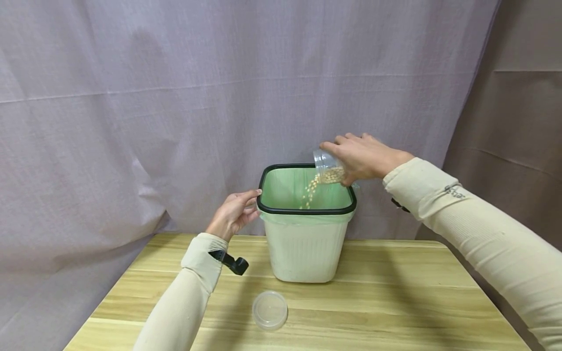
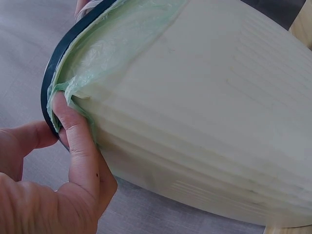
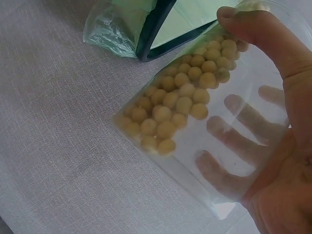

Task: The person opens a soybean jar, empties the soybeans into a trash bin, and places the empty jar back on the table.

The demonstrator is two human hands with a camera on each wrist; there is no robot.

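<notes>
At the centre of the head view, a cream ribbed plastic bin with a black rim and a pale green bag liner stands on the light wooden tabletop. The right hand grips a clear plastic jar, tilted mouth-down over the bin's upper right corner, and small round yellow beans spill into the liner. The left hand pinches the bin's left rim, thumb seemingly on the liner. A clear round lid lies flat at lower centre.
</notes>
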